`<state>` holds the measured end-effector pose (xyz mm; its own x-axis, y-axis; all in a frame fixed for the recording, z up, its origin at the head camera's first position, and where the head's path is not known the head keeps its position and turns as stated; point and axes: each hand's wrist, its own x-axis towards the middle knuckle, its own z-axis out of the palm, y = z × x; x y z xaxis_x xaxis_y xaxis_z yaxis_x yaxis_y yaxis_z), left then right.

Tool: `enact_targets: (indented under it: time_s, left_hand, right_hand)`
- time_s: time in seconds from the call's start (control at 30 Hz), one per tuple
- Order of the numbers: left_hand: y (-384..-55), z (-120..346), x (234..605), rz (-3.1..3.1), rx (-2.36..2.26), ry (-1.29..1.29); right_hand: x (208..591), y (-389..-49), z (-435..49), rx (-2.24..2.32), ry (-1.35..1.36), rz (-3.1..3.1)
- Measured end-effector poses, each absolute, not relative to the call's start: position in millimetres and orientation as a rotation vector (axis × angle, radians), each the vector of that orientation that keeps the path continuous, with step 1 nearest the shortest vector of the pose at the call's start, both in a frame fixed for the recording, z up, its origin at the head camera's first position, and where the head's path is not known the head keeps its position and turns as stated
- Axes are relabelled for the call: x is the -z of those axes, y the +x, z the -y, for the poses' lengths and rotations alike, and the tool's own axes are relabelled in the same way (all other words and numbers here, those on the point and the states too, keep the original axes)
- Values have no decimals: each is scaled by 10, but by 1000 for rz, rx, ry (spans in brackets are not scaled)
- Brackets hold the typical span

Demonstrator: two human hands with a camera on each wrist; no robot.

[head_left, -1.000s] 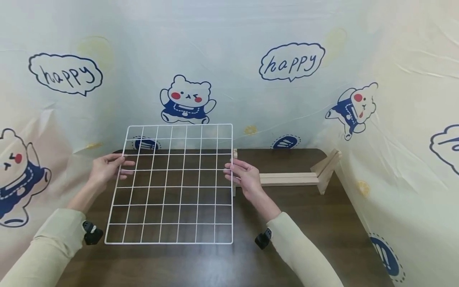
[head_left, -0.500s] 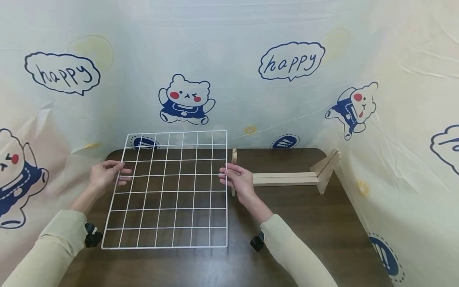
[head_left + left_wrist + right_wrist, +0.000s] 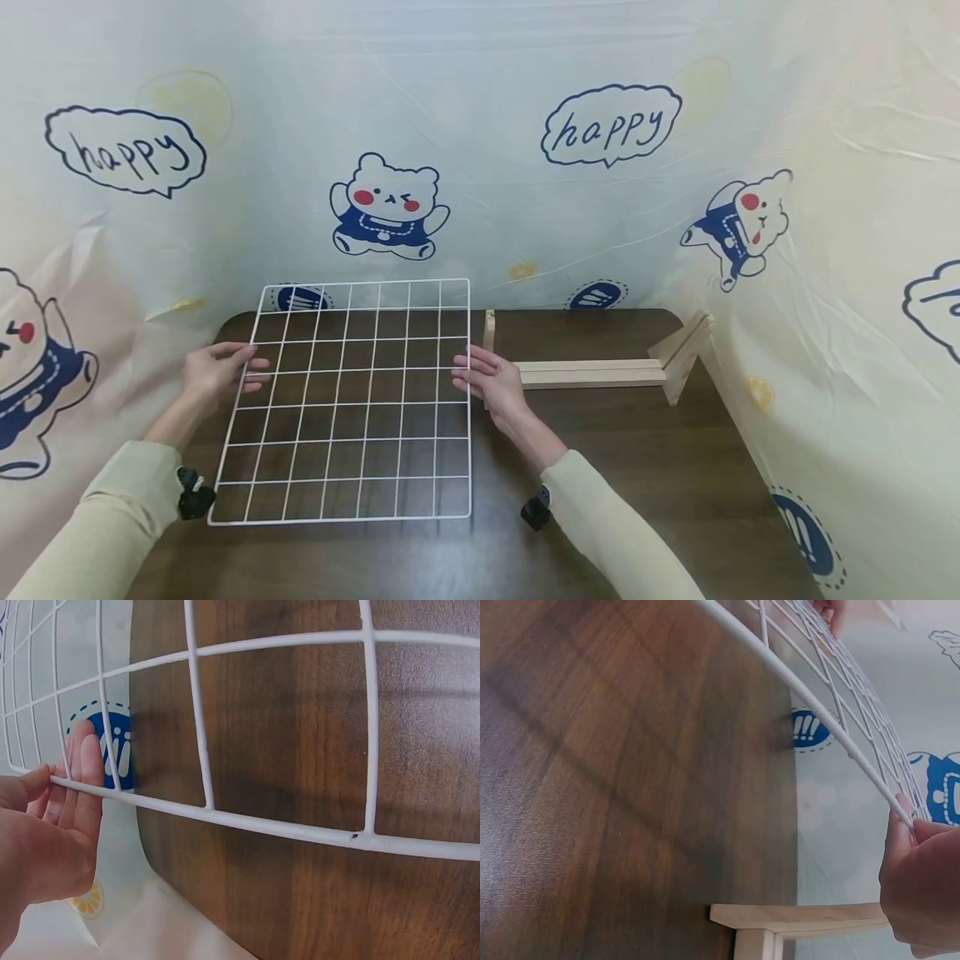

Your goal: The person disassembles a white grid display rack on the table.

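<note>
A white wire grid panel [image 3: 345, 406] is held up over the left half of the table, its far edge higher than the near one. My left hand [image 3: 217, 372] pinches its left side wire between thumb and fingers, a little above the middle. On the opposite side wire, my right hand [image 3: 497, 385] grips at about the same height, fingertips reaching behind the mesh. In the left wrist view the thumb of the left hand [image 3: 56, 817] lies over the rim wire with the fingers behind it. The right hand [image 3: 922, 877] pinches the rim in the right wrist view.
A pale wooden stand [image 3: 592, 374] with a long crossbar and upright end pieces sits behind the right hand, which partly covers it. The dark wooden table [image 3: 637, 500] meets a printed cloth backdrop [image 3: 495, 208] at the back and sides.
Both hands have brought the grid panel lower and slightly to the left, toward the person. More of the wooden stand's left end now shows. Both hands keep their hold.
</note>
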<state>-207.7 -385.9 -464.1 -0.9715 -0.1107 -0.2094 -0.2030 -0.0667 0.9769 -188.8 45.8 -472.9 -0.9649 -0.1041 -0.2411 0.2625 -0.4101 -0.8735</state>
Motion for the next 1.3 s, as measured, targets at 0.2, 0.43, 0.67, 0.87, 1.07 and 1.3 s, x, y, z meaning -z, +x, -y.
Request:
enact_targets:
  time_s: [0.2,0.43,0.67,0.87,1.07,1.3]
  left_hand:
    - [-2081,3868,4712,-2156,-2109,-357]
    - [-2101,3938,4868,-2304,-1898,-392]
    - [-2092,3906,4938,-2375,-1910,-464]
    - [-2100,3892,5074,-2474,-1862,-543]
    - [-2080,3899,5175,-2458,-1877,-550]
    - [-2083,3906,5204,-2471,-1866,-563]
  right_hand:
    - [4836,-1915,-425,2476,315,-1559]
    - [4974,-1920,-354,2490,367,-1553]
    - [5060,-1933,-328,2482,396,-1555]
    - [5140,-1964,-305,2479,412,-1572]
    - [5214,-1968,-242,2470,402,-1696]
    - [5295,-1947,-153,2400,404,-1861]
